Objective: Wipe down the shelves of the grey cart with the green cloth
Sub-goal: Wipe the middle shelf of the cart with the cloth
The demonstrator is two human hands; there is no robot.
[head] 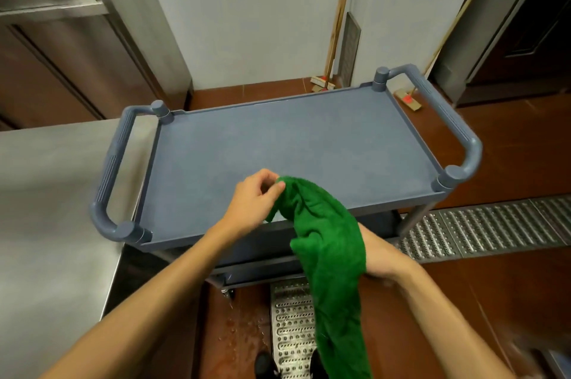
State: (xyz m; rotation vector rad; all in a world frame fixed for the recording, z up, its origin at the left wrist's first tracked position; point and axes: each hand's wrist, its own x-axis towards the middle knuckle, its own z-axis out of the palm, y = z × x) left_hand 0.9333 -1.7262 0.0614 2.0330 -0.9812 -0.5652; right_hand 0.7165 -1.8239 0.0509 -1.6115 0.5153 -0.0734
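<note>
Now, the green cloth (327, 242) hangs bunched over the near edge of the grey cart (463, 137), at six o'clock of its top shelf (278, 143), not laid on it. The left hand (256, 199) pinches the cloth's upper corner. The right hand (383, 258) sits behind the fabric, fingers hidden, so I cannot tell its grip. Wiping looks unstarted: the top shelf and the lower shelf (256, 270) are both still to do.

Bare forearms (173, 279), bare left hand (256, 202) and right hand (381, 258), black shoes (265, 363)
</note>
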